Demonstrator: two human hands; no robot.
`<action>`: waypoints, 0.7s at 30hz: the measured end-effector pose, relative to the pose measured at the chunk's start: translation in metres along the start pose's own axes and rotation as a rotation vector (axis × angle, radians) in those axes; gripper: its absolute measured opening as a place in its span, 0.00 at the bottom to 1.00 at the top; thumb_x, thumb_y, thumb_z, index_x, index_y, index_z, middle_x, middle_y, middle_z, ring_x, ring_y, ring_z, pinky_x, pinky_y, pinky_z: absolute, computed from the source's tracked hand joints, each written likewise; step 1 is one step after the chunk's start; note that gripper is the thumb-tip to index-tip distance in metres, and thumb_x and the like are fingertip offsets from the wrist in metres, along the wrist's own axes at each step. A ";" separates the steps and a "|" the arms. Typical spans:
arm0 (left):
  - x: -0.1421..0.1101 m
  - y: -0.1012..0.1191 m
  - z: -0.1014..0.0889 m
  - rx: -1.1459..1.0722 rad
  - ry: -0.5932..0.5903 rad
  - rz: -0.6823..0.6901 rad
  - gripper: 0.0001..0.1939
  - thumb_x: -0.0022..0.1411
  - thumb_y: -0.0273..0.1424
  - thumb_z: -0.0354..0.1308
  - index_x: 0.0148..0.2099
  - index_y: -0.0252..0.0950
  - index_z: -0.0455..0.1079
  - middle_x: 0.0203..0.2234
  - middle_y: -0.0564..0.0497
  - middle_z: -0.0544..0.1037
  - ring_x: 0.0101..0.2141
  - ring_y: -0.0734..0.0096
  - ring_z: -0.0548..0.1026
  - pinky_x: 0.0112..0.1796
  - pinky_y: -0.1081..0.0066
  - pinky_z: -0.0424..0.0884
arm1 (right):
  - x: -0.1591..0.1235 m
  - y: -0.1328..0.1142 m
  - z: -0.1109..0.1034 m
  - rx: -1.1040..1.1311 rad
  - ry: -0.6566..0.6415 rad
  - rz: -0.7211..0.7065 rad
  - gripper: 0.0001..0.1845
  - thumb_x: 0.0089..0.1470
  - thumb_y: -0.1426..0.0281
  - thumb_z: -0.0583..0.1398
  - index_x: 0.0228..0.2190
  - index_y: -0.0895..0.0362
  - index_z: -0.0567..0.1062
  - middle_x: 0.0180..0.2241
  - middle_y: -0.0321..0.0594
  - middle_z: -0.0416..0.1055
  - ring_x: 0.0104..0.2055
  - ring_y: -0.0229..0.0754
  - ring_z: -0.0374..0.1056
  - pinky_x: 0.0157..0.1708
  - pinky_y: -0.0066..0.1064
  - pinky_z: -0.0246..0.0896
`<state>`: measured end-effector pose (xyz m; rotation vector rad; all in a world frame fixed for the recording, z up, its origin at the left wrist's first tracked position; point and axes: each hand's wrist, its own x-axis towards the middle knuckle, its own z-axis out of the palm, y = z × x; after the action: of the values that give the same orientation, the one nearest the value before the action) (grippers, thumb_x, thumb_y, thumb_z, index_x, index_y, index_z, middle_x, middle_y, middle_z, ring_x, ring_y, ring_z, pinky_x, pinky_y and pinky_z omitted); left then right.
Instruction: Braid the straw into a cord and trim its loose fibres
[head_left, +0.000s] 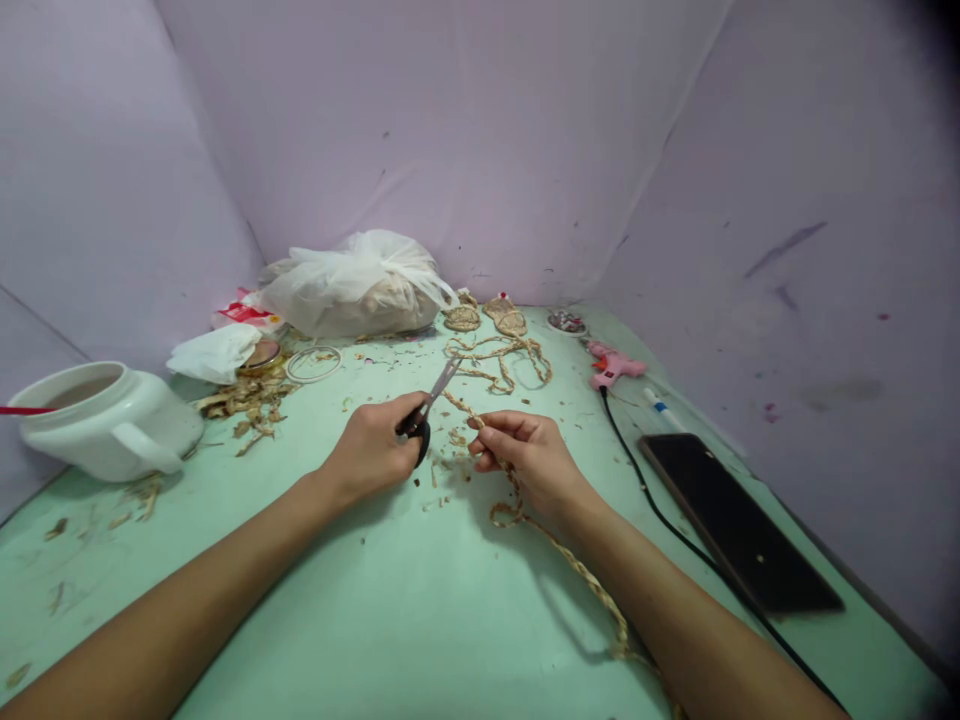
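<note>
In the head view my left hand (379, 445) is closed around the black handles of a pair of scissors (438, 388), whose blades point up and away beside the rope. My right hand (531, 455) pinches a braided straw-coloured rope (581, 572) between thumb and fingers. One end of the rope reaches up toward the scissor blades; I cannot tell if they touch. From my right hand the braid loops once and runs down along the right forearm, out past the bottom edge. More braided cord (536, 360) lies in loose curves beyond my hands.
Left stands a white pot (142, 425) near dry fibre scraps (251, 395) and a white ring (313, 364). A stuffed plastic bag (352, 285) and woven pieces (510, 318) sit at the back. Right are a pink glue gun (616, 364), its black cable (645, 490) and a phone (739, 520).
</note>
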<state>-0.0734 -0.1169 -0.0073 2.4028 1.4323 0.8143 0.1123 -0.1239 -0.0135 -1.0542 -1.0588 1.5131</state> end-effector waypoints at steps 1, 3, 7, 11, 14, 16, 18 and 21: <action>0.001 0.000 0.000 -0.009 0.029 -0.018 0.10 0.49 0.25 0.48 0.35 0.36 0.66 0.23 0.55 0.70 0.24 0.76 0.65 0.29 0.76 0.61 | 0.000 0.000 0.000 0.018 0.000 0.006 0.13 0.33 0.68 0.65 0.25 0.61 0.73 0.18 0.36 0.71 0.16 0.32 0.64 0.21 0.26 0.62; 0.001 -0.001 0.000 -0.039 0.039 -0.056 0.12 0.48 0.26 0.49 0.37 0.37 0.67 0.24 0.55 0.71 0.26 0.75 0.66 0.31 0.75 0.62 | -0.001 0.000 0.001 0.045 0.008 0.026 0.15 0.32 0.68 0.65 0.27 0.60 0.72 0.18 0.35 0.71 0.16 0.33 0.64 0.21 0.27 0.62; 0.003 0.000 0.003 -0.341 0.045 -0.250 0.18 0.46 0.28 0.52 0.43 0.34 0.67 0.27 0.52 0.73 0.28 0.72 0.69 0.30 0.74 0.65 | -0.002 -0.001 0.004 0.045 0.002 0.061 0.13 0.31 0.70 0.64 0.26 0.61 0.72 0.19 0.36 0.71 0.17 0.33 0.64 0.22 0.29 0.62; 0.006 0.002 0.005 -0.585 0.059 -0.393 0.25 0.43 0.30 0.55 0.47 0.29 0.64 0.27 0.50 0.73 0.28 0.71 0.70 0.27 0.73 0.67 | -0.001 0.002 0.005 0.063 -0.007 0.062 0.08 0.30 0.73 0.63 0.21 0.61 0.72 0.24 0.37 0.72 0.19 0.32 0.63 0.23 0.29 0.62; 0.005 0.003 0.006 -0.580 0.059 -0.372 0.24 0.43 0.28 0.55 0.46 0.30 0.66 0.28 0.50 0.73 0.29 0.71 0.70 0.28 0.73 0.67 | -0.001 0.004 0.005 0.049 -0.019 0.052 0.07 0.32 0.75 0.61 0.22 0.61 0.73 0.23 0.35 0.70 0.16 0.28 0.55 0.16 0.23 0.52; 0.003 0.002 0.007 -0.546 0.059 -0.333 0.22 0.44 0.27 0.55 0.45 0.31 0.66 0.28 0.51 0.73 0.29 0.71 0.70 0.29 0.73 0.68 | -0.001 0.003 0.005 0.026 -0.038 0.055 0.07 0.35 0.74 0.61 0.23 0.62 0.74 0.22 0.35 0.68 0.15 0.26 0.49 0.13 0.22 0.41; 0.002 0.001 0.008 -0.531 0.065 -0.314 0.21 0.44 0.27 0.55 0.44 0.32 0.67 0.28 0.51 0.74 0.29 0.71 0.70 0.30 0.73 0.68 | -0.001 0.002 0.004 0.004 -0.046 0.059 0.08 0.38 0.69 0.61 0.25 0.62 0.74 0.21 0.35 0.67 0.15 0.25 0.45 0.13 0.22 0.34; 0.003 0.001 0.009 -0.607 0.086 -0.360 0.22 0.43 0.28 0.56 0.44 0.32 0.66 0.28 0.51 0.74 0.28 0.72 0.70 0.30 0.73 0.68 | -0.001 0.001 0.003 -0.007 -0.049 0.071 0.11 0.39 0.66 0.62 0.24 0.61 0.73 0.21 0.34 0.67 0.14 0.24 0.41 0.13 0.23 0.31</action>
<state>-0.0663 -0.1142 -0.0129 1.6267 1.3402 1.0734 0.1098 -0.1255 -0.0132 -1.0746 -1.0710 1.6004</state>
